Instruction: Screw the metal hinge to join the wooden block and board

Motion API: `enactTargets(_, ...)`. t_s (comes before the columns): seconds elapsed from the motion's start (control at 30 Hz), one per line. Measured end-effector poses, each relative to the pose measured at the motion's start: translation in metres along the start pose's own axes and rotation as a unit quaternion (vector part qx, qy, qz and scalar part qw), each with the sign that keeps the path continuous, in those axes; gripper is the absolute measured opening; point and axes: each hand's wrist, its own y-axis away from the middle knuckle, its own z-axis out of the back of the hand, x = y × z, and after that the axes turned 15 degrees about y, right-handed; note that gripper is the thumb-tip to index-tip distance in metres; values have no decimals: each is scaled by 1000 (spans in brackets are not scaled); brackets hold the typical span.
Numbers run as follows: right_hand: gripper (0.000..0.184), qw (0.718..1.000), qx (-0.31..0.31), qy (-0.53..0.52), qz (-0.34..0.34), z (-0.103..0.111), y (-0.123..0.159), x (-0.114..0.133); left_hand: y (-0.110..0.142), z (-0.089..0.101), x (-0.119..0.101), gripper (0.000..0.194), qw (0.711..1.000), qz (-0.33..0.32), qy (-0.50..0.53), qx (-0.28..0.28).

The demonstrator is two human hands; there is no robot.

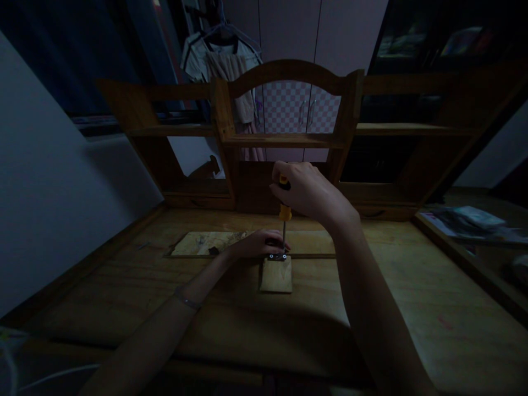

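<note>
- The room is dark, so small parts are hard to see.
- The right hand (303, 181) hides the top of the yellow and black screwdriver (285, 212), its fingers wrapped around the handle.
- The screwdriver stands almost straight up, its thin metal rod reaching down to the plate (276, 257); I can't make out the tip.
- The left hand (259, 243) lies on the board (204, 243), next to the plate. Its fingers are bent; I can't tell if they grip anything.
- The right arm covers the board's far right part.
- All this is on a wooden desk (206, 324), with wooden shelves (284, 142) behind.
- Past them are a pink cupboard (284, 33) and a hanging shirt (198, 58).
- The plate is dark, with two shiny dots, at the edge of a small, pale block (276, 276).
- The board is long and flat, with rough marks on its left.
</note>
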Motion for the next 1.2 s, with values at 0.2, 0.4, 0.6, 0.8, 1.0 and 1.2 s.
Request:
enactTargets(0.2,31,1000,2,-4,-9,4,3,3,0,0,3,22,1000,10,-10,-5)
enactTargets(0.4,22,999,-12,20,-25,2,2,1,-1,0,2,21,1000,-5,-10,3)
enactTargets(0.6,28,1000,-16,-7,-13,5,3,-1,0,1,-1,21,1000,1,-23,3)
enactTargets(0.8,23,999,-4,12,-30,4,3,-2,0,0,1,21,1000,0,-10,-1)
enactTargets(1.0,19,1000,2,-9,-17,4,2,-4,-1,0,2,20,1000,7,-7,-5)
enactTargets(1.2,21,1000,15,-19,-17,5,2,-4,-2,1,3,17,1000,7,-15,-4)
